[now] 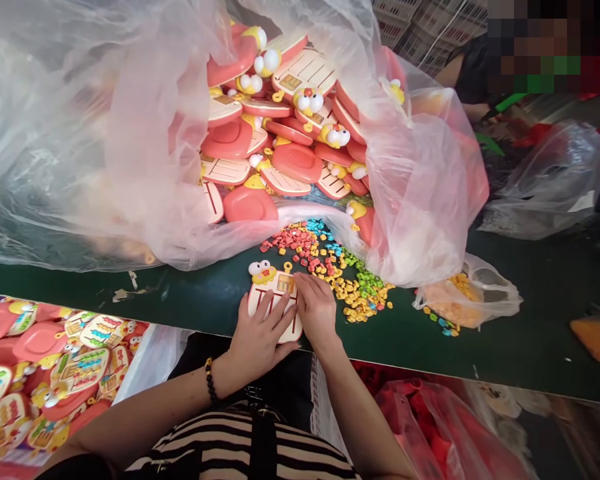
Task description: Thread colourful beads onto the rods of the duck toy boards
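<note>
Both hands cover much of the toy bead board: left hand point(260, 335) and right hand point(317, 310) hide its middle, so I can't read the rows beneath them. Loose beads point(320, 257) are too small from here to make out their shapes. Clear plastic bag point(420, 180) veils part of the heap of boards point(250, 133); its left side is only a blur. Pixelated block point(535, 47) masks the top right corner, and a co-worker's arm point(463, 73) runs in behind it. Stacked boards point(10, 347) cut off by left edge; orange packet point(599, 340) cut off by right edge.
</note>
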Demonstrator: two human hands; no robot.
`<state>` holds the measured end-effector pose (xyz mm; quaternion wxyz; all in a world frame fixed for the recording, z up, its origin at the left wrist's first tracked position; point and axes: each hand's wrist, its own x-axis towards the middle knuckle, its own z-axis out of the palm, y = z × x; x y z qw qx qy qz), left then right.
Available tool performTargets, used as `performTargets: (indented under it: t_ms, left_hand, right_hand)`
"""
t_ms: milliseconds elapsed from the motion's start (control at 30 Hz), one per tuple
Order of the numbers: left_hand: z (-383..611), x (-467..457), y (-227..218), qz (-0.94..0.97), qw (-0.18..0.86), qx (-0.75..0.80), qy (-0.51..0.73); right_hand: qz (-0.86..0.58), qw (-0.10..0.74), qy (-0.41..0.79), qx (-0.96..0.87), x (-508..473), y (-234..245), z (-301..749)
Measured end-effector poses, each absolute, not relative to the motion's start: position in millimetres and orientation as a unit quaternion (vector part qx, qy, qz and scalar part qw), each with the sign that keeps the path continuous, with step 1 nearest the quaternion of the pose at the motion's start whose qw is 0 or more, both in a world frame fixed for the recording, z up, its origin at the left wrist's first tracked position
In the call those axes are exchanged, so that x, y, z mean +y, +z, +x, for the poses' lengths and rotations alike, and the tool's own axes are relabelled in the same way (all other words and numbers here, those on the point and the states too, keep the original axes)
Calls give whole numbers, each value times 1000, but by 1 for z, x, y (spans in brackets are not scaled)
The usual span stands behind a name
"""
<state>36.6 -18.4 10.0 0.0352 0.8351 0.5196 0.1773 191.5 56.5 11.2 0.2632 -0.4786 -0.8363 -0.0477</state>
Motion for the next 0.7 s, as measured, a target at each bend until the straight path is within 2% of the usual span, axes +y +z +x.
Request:
performTargets:
  t_ms: [233,433,567,700]
  left_hand:
    - [35,-18,4,825,29,516,229]
    - [37,-18,-2,798,7,524,297]
    - [35,-19,-4,803,-8,517,296]
    - [31,-18,1,814,-14,534,228]
  right_hand:
    - [-497,232,-71,-833,46,10,194]
    - [-535,186,-36,-823,10,10,186]
    - [-500,201,30,-842,-2,17,174]
    - [-451,245,108,-852,41,27,180]
